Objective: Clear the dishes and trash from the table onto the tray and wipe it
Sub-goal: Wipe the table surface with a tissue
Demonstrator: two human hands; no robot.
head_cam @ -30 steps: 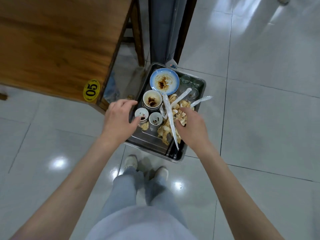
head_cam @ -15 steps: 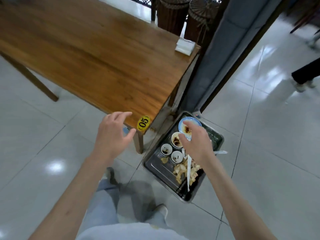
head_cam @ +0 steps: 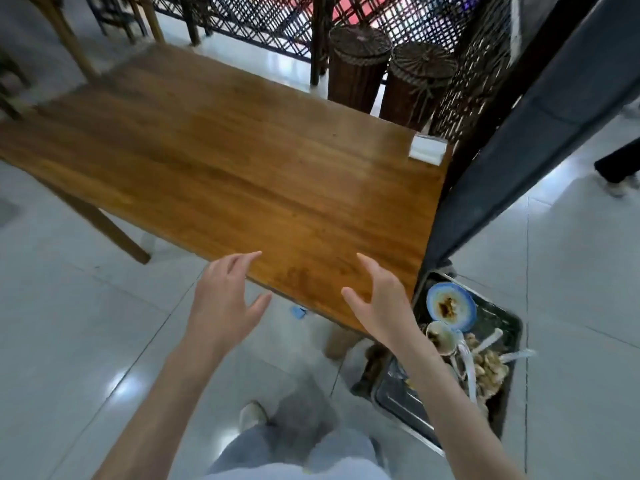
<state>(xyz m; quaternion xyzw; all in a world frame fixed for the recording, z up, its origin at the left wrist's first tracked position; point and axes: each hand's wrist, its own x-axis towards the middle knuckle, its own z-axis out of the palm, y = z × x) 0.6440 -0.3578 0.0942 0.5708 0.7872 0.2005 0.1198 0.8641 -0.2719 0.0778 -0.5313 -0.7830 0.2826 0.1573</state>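
The wooden table (head_cam: 242,168) fills the middle of the head view. A white napkin stack (head_cam: 426,151) lies at its far right corner. A metal tray (head_cam: 398,398) sits on the floor to the right of the table. It holds a blue-rimmed plate (head_cam: 450,302), a small stained bowl (head_cam: 441,337), food scraps (head_cam: 490,365) and white plastic wrappers. My left hand (head_cam: 225,299) hovers at the table's near edge with fingers spread and empty. My right hand (head_cam: 381,299) hangs over the near right corner, fingers relaxed, holding nothing.
A dark grey pillar (head_cam: 519,133) rises beside the table's right end, above the tray. Two wicker-topped stools (head_cam: 391,71) and a lattice screen (head_cam: 398,19) stand behind the table. A blue scrap (head_cam: 298,311) lies on the tiled floor. Another person's leg (head_cam: 618,164) is at far right.
Both hands have lifted away from the tray on the floor and come up to the table's near edge. The view has tilted up from the tray to the table.
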